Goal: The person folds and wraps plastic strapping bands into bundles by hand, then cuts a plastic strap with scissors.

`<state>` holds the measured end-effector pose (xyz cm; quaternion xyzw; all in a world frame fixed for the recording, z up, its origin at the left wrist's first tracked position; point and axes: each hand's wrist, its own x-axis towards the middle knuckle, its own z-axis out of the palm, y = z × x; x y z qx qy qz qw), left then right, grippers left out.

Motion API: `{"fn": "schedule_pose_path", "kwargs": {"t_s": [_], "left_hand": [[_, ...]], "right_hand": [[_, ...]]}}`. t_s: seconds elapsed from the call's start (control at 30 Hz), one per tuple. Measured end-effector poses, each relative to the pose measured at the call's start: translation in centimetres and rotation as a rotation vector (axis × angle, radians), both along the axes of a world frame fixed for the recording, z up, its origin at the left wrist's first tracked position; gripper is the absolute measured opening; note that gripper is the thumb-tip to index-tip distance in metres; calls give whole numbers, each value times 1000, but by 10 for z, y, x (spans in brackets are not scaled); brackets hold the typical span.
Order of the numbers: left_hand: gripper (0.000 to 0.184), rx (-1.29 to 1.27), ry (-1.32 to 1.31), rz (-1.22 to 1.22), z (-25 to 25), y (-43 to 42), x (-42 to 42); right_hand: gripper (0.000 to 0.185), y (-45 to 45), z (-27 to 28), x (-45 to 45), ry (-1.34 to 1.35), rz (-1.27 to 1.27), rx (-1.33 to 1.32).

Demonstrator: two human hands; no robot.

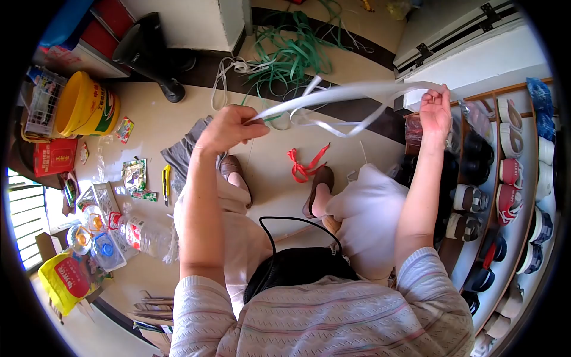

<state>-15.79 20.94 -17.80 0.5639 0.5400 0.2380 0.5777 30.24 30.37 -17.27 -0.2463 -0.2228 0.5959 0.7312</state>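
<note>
A long white plastic strap stretches in the air between my two hands, its middle blurred by motion and a loop hanging below. My left hand pinches one part of it between thumb and fingers. Farther right, my raised right hand has its fingers curled at the other part of the strap, palm towards me. Beyond the strap lies a tangled heap of green straps on the floor, with some white strap beside it. A knotted red strap lies between my feet.
A yellow utility knife lies on the floor at left, near a yellow bucket, plastic bottles and snack packets. A black boot stands behind. Shoe shelves line the right. A black bag rests at my lap.
</note>
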Motion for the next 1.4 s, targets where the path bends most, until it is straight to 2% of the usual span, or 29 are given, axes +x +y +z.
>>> {"fn": "schedule_pose_path", "kwargs": {"t_s": [0.1,0.17,0.2,0.3,0.37,0.43,0.47,0.57,0.6,0.7,0.8,0.83,0.9,0.93,0.97,1.07,1.17,1.23,1.3,1.4], "left_hand": [[18,-10,-59,118,-4,3,-8],[27,-26,-137,113,3,5,7],[28,-39,-175,103,2,6,16],[30,-73,-277,4,-1,10,45],[29,-101,-329,-71,-2,10,62],[29,-148,-378,-109,-2,9,72],[28,-170,-404,-127,-2,9,75],[25,-111,-295,-124,3,11,72],[25,-109,-273,-155,3,11,70],[23,-131,-228,-228,2,8,67],[23,-155,-267,-297,-1,3,76],[23,-132,-316,-343,0,1,82],[20,-117,-356,-429,7,-6,98],[19,-131,-396,-418,-2,-9,103],[19,-167,-437,-415,4,-12,107],[16,-202,-581,-428,-9,-9,111],[14,-226,-741,-249,-6,-4,117],[14,-206,-817,-138,-12,6,120],[13,-197,-852,-5,-13,9,123],[17,-207,-869,75,-18,11,123]], "right_hand": [[25,6,-16,28,121,-147,-31],[28,-9,14,-31,105,-192,-137],[29,-6,1,-32,42,177,-23],[34,-22,3,-117,-586,584,-256],[36,-44,8,-164,-739,813,-240],[34,-51,9,-188,-884,828,-160],[28,-51,7,-190,-922,731,-49],[26,-41,14,-166,-797,638,-199],[26,-35,17,-156,-834,489,-232],[17,-18,11,-112,-560,340,-369],[15,-11,1,-103,-392,218,-374],[15,-6,-3,-104,-347,243,-300],[16,-5,3,-125,-481,227,-202],[18,-7,17,-139,-625,258,-191],[22,2,10,-151,-661,316,-144],[29,8,32,-182,-904,432,-208],[36,-20,60,-175,-960,542,-311],[38,-43,49,-144,-1054,418,-217],[28,-85,68,-94,-1224,293,-304],[15,-159,102,19,-1405,-137,-435]]}}
